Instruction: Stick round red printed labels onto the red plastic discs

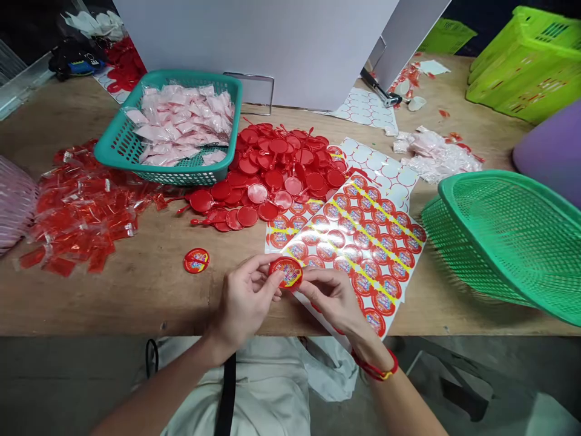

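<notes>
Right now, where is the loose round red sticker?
In the head view, the sticker sits on the wooden table, left of the left hand, below the red discs.

A wooden table (136, 297) is spread with work. A teal basket (177, 177) is set toward the far side, with red packets (77, 212) strewn to its left and red discs (272, 175) heaped to its right. A sticker sheet (358, 242) is laid near the discs, and a round sticker (196, 260) is left on the wood to its left. A green basket (499, 236) is tipped on its side at right, and a lime crate (521, 72) is placed in the far right corner beside plastic scraps (436, 157).
</notes>
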Tool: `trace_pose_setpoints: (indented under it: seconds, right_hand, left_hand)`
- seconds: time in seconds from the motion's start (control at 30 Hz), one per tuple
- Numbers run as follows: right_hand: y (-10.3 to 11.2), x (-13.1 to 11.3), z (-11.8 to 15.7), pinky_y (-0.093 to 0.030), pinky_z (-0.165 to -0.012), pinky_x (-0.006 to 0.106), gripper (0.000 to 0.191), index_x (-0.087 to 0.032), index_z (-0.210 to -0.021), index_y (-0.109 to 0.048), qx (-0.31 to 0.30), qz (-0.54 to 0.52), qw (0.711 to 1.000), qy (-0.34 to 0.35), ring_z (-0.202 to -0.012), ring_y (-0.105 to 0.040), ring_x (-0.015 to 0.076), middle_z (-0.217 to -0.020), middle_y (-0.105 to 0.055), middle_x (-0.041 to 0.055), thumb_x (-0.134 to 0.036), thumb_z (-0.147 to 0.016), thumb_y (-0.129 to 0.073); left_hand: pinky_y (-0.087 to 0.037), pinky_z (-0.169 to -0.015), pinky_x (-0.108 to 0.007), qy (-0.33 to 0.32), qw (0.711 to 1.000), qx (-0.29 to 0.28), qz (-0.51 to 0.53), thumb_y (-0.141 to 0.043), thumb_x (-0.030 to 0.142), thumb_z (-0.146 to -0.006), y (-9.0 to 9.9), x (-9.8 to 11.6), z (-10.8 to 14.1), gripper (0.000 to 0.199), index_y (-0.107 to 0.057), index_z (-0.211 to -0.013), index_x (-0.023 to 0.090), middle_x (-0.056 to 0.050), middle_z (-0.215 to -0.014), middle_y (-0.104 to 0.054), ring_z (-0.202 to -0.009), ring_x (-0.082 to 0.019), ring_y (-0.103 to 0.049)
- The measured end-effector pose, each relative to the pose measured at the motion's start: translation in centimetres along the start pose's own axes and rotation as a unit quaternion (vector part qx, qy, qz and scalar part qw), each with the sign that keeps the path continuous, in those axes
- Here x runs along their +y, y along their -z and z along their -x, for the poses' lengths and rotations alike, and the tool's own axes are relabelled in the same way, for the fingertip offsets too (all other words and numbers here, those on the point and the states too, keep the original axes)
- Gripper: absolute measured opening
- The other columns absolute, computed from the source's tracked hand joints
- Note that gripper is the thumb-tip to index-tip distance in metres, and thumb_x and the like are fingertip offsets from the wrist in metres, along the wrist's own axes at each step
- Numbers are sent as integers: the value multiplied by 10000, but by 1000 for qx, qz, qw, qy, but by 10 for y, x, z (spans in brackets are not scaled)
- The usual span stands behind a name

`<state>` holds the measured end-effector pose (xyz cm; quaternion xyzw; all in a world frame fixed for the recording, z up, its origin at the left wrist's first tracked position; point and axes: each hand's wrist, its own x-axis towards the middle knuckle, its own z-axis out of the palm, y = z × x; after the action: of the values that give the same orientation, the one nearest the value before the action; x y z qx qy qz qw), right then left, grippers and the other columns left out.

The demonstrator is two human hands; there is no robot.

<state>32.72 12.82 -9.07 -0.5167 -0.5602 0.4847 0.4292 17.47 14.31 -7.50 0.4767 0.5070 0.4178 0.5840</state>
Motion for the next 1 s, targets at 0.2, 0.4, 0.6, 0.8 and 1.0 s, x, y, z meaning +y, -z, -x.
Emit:
trace_pose_setpoints:
  seconds: [0.2,0.4,0.6,0.8,1.0]
  right_hand:
    - [-6,6,4,-411,-511,252,212,-185,-699,-611,37,59,996,60,-544,-510,134,-602,-581,18,-328,-815,-507]
    - [-14,9,6,-421,-479,238,195,-197,-691,-593,13,75,993,91,-524,-525,133,-595,-582,12,-299,-831,-504]
    - [8,12,25,-486,-649,333,153,-202,-899,-606,46,324,933,148,-761,-609,219,-838,-655,88,-308,-836,-515]
    - [22,21,74,-496,-700,448,328,-138,-1089,-513,22,545,831,112,-945,-553,317,-1067,-558,196,-357,-853,-449]
    - [26,13,97,-526,-738,309,169,-197,-965,-497,19,461,882,99,-948,-597,204,-1018,-594,115,-110,-857,-400]
  left_hand:
    - [-548,-594,-193,-117,987,-25,-108,-481,181,-827,5,-3,17,244,-562,-1057,172,-61,-923,-662,-667,-112,-649]
    - [-540,-611,-193,-169,969,6,-181,-529,216,-804,7,1,25,199,-592,-987,168,-52,-847,-674,-706,-127,-646]
    - [-486,-613,-278,-118,890,174,-405,-553,287,-777,101,-2,-2,221,-650,-953,196,-42,-742,-624,-633,-157,-568]
    - [-428,-787,-365,-167,848,181,-470,-554,316,-747,111,3,-8,254,-655,-933,176,-95,-937,-620,-849,-238,-557]
    - [-483,-628,-252,235,924,-297,-57,-563,440,-749,7,-12,40,365,-640,-970,160,-66,-867,-682,-703,-161,-627]
